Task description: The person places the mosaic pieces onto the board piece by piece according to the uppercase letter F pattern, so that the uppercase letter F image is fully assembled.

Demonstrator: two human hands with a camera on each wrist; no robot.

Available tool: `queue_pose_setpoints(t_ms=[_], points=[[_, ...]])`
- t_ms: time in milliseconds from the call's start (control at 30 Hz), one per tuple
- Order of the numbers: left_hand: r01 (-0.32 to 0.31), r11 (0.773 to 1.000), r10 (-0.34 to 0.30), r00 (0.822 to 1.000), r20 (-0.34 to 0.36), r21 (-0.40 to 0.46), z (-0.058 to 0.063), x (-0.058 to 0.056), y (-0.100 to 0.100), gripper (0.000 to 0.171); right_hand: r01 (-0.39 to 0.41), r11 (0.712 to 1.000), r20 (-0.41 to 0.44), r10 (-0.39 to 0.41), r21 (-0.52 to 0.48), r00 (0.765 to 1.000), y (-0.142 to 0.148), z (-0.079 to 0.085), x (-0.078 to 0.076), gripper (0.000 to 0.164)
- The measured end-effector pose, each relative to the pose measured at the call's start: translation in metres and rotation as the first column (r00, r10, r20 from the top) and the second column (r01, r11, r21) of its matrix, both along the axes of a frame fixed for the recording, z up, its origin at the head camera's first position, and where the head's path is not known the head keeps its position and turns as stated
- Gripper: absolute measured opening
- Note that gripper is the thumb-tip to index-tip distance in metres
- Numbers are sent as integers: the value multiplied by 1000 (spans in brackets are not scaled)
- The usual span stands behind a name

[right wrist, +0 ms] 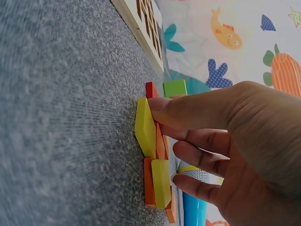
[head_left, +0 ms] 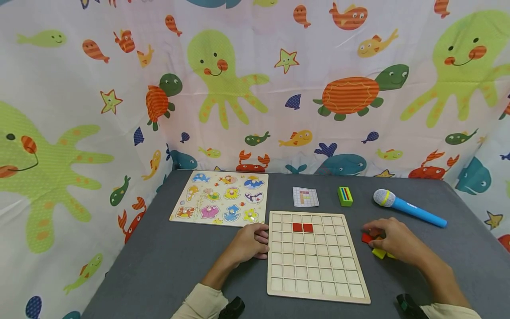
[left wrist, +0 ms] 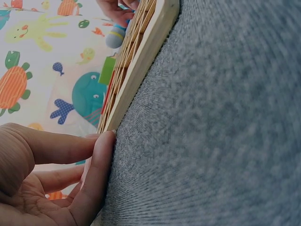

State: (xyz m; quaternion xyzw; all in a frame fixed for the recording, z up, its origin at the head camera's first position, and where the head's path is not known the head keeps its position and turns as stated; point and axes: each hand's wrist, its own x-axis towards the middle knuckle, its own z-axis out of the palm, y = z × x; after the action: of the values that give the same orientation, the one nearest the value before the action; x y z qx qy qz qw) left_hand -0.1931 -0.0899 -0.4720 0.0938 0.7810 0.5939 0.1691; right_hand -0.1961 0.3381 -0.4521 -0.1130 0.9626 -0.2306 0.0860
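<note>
At the left edge of a wooden grid board, my left hand pinches the rim between thumb and a finger; the left wrist view shows the fingertips at the board's edge. Two red square tiles lie side by side in the board's upper rows. To the board's right, my right hand reaches over a small pile of tiles, its thumb and forefinger pinching a red tile. Yellow tiles and orange tiles lie under and beside these fingers, partly hidden by the hand.
A knobbed sea-animal puzzle board lies at the back left. Behind the grid stand a small colour-grid card and a green box with coloured sticks. A blue toy microphone lies at the back right. A patterned cloth hangs behind the table.
</note>
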Motion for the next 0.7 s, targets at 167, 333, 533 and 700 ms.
queue_pose_setpoints(t_ms=[167, 333, 533, 700], points=[[-4, 1000, 4, 1000, 3, -8, 0, 0, 1, 60, -16, 1000, -20, 16, 5, 1000, 1, 1, -1, 36], [-3, 1000, 3, 1000, 1, -7, -1, -1, 1, 60, -19, 1000, -38, 20, 23, 999, 1, -1, -2, 33], [-3, 1000, 3, 1000, -1, -8, 0, -1, 1, 61, -5, 1000, -44, 7, 29, 999, 0, 0, 0, 30], [-5, 1000, 5, 1000, 3, -6, 1, -1, 0, 61, -8, 1000, -40, 9, 24, 999, -1, 0, 0, 32]])
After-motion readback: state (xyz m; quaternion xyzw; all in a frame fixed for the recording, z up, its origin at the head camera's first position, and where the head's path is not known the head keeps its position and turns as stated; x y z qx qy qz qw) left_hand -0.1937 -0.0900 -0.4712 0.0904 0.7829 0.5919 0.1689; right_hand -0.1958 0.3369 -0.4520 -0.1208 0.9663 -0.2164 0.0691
